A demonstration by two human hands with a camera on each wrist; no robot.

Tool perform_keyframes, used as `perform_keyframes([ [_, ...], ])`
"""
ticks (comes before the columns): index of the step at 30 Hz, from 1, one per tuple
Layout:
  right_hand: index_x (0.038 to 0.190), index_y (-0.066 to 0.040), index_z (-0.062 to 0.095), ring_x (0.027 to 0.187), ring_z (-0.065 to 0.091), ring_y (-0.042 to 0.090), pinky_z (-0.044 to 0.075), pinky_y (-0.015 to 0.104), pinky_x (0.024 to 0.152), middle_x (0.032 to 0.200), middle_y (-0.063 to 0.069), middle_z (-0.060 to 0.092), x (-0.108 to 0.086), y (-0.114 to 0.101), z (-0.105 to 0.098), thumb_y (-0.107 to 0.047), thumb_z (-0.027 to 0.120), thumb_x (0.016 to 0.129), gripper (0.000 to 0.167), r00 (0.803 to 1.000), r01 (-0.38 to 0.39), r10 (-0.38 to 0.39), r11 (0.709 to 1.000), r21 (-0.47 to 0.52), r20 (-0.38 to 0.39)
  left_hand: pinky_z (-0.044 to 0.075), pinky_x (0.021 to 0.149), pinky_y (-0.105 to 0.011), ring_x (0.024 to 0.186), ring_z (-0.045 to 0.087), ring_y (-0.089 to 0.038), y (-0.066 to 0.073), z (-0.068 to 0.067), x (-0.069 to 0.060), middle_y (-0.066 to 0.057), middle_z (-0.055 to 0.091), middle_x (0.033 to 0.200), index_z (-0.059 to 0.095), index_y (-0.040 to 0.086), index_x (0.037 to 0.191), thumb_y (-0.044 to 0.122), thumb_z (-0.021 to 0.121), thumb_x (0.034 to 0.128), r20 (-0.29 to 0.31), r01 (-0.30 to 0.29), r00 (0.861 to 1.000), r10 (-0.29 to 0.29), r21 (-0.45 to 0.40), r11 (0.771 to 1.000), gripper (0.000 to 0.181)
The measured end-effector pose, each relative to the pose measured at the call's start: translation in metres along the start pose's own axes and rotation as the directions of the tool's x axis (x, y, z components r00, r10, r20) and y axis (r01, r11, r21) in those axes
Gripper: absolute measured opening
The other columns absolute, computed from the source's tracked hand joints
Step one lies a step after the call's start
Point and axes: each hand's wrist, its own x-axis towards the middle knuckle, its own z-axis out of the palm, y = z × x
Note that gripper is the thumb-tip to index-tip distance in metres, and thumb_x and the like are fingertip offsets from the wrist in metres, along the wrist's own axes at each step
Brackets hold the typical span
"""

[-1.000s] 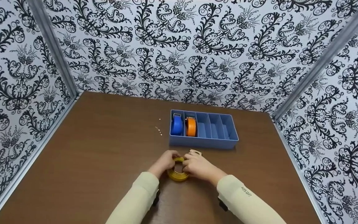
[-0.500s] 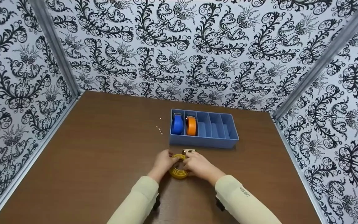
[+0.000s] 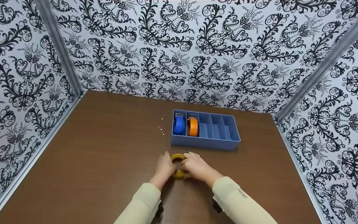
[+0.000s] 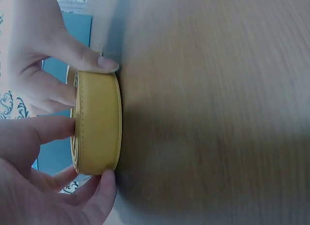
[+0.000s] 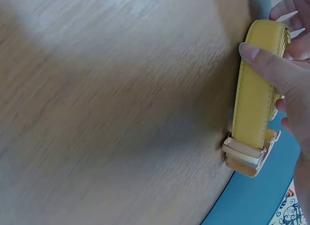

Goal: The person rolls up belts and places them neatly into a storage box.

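A yellow belt (image 3: 178, 175) is wound into a coil that stands on its edge on the wooden table, between both hands. My left hand (image 3: 165, 166) grips the coil's left side, its thumb against the outer turn in the left wrist view. From the other side my right hand (image 3: 196, 166) holds the coil, its thumb laid over the yellow strap (image 5: 252, 96) in the right wrist view. The belt's gold-coloured metal buckle (image 5: 244, 154) sticks out at the strap's end, beyond the right thumb. Some fingers of both hands reach inside the coil, partly hidden.
Just behind the hands stands a blue divided box (image 3: 205, 143). A rolled blue belt (image 3: 179, 125) fills its leftmost compartment, a rolled orange belt (image 3: 193, 127) the second. Small pale specks (image 3: 161, 129) dot the table left of the box. Patterned walls enclose the table.
The buckle end has drawn in closer to the yellow coil, and the coil looks a little smaller. Both hands have shifted slightly on it, the left fingers moving along its left side.
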Motion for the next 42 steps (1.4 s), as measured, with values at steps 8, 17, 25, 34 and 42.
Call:
perform_keyframes([
  [8, 0.083, -0.023, 0.077, 0.079, 0.049, 0.018, 0.038, 0.032, 0.069, 0.078, -0.009, 0.065, -0.01, 0.006, 0.002, -0.04, 0.086, 0.064, 0.027, 0.999, 0.037, -0.037, 0.999, -0.019, 0.018, 0.049, 0.088, -0.05, 0.104, 0.058, -0.042, 0.002, 0.001, 0.006, -0.026, 0.059, 0.113, 0.059, -0.007, 0.124, 0.001, 0.076, 0.0741, 0.052, -0.053, 0.997, 0.051, 0.048, 0.997, 0.054],
  [17, 0.103, -0.021, 0.077, 0.095, 0.054, 0.021, 0.042, 0.035, 0.082, 0.107, -0.006, 0.07, -0.021, 0.018, -0.001, -0.023, 0.085, 0.075, 0.029, 0.998, 0.06, -0.061, 0.998, 0.027, 0.02, 0.049, 0.086, -0.043, 0.1, 0.061, -0.034, 0.001, -0.005, 0.017, -0.014, 0.068, 0.107, 0.069, 0.002, 0.109, -0.015, 0.06, 0.0685, 0.124, -0.177, 0.976, 0.179, -0.029, 0.984, 0.045],
  [25, 0.094, -0.019, 0.078, 0.094, 0.056, 0.023, 0.041, 0.037, 0.085, 0.097, -0.007, 0.071, -0.017, 0.017, -0.001, -0.021, 0.083, 0.076, 0.019, 0.995, 0.101, -0.101, 0.995, 0.005, 0.004, 0.05, 0.086, -0.04, 0.101, 0.062, -0.031, 0.001, -0.007, 0.021, -0.012, 0.069, 0.108, 0.072, 0.003, 0.11, -0.02, 0.052, 0.0642, 0.181, -0.239, 0.953, 0.242, -0.039, 0.97, 0.055],
  [34, 0.087, -0.019, 0.078, 0.093, 0.055, 0.022, 0.04, 0.036, 0.088, 0.083, -0.009, 0.07, -0.017, 0.017, 0.001, -0.026, 0.085, 0.073, 0.017, 0.99, 0.136, -0.136, 0.991, -0.008, -0.023, 0.05, 0.085, -0.039, 0.101, 0.061, -0.03, 0.0, -0.008, 0.024, -0.013, 0.069, 0.109, 0.072, 0.002, 0.111, -0.02, 0.049, 0.062, 0.233, -0.281, 0.928, 0.291, -0.079, 0.957, 0.059],
  [42, 0.075, -0.021, 0.076, 0.086, 0.054, 0.021, 0.041, 0.034, 0.083, 0.072, -0.009, 0.064, -0.012, 0.013, 0.001, -0.029, 0.086, 0.069, 0.015, 0.99, 0.131, -0.133, 0.99, -0.061, -0.039, 0.05, 0.084, -0.041, 0.098, 0.062, -0.032, -0.01, -0.012, 0.03, -0.015, 0.069, 0.106, 0.071, -0.002, 0.11, -0.016, 0.064, 0.0653, 0.225, -0.319, 0.911, 0.347, -0.152, 0.936, 0.047],
])
